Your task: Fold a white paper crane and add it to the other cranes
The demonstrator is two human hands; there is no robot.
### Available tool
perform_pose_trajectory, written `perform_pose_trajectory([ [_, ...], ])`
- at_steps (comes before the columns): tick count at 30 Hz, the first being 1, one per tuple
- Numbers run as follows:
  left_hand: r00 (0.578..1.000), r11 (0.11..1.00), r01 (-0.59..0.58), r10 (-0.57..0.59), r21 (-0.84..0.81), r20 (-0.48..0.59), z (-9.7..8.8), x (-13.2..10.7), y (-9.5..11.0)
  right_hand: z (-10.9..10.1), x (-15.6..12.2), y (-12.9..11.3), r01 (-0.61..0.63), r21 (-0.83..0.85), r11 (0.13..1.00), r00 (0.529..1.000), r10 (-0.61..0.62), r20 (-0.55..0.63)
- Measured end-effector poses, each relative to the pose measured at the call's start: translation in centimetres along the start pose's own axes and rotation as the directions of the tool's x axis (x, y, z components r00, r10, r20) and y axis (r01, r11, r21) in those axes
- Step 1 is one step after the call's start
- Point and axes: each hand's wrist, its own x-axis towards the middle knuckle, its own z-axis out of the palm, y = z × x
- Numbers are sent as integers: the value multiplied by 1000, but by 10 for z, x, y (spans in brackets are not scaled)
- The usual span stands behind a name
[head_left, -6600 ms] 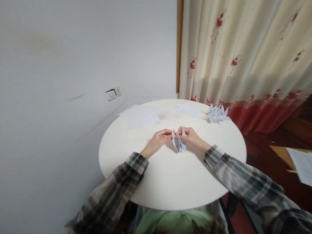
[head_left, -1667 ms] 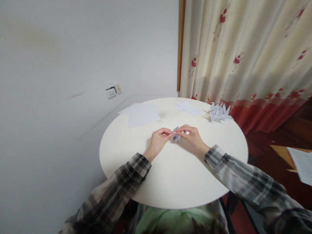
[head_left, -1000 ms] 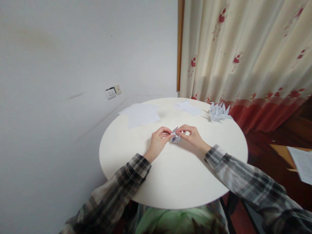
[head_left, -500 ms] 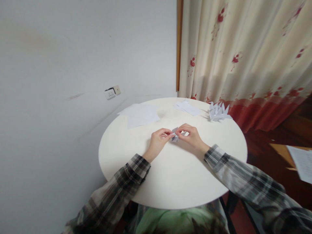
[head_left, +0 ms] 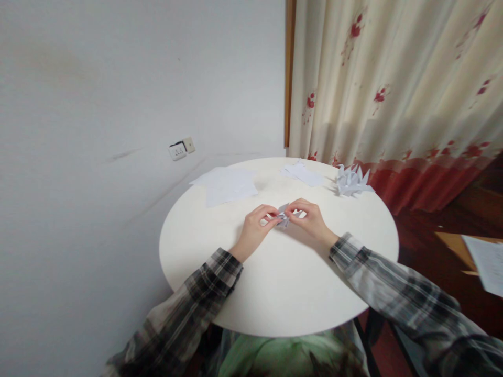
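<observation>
A small folded white paper piece (head_left: 283,215) with pointed flaps is held between my two hands, a little above the middle of the table. My left hand (head_left: 257,225) pinches its left side between thumb and fingers. From the other side, my right hand (head_left: 309,217) pinches it as well, thumb below and index finger on top. My fingertips cover part of the folds, so its exact shape is hard to make out.
The round white table (head_left: 275,293) stands against a wall. Large paper sheets (head_left: 230,186) lie at its back left, smaller sheets (head_left: 303,173) at the back. A cluster of folded paper pieces (head_left: 351,181) sits at the back right, near the curtain (head_left: 377,68).
Very little differs. My fingers have shifted slightly on the folded paper, and both hands keep their place over the table.
</observation>
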Motion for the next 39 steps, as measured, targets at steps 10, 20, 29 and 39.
perform_pose_trajectory([
  [10,1000,998,-24,25,61,-7,0,0,-2,1,-1,-3,26,-29,999,1000,-25,16],
  [20,1000,1000,12,-12,10,-10,2,0,-1,1,0,-3,5,18,1000,1000,-5,31],
  [29,983,963,175,-184,-204,-28,7,2,-7,2,-2,3,-84,91,992,993,76,89],
  [39,997,997,68,-69,-40,-32,3,1,0,5,-2,9,-145,96,985,988,138,74],
])
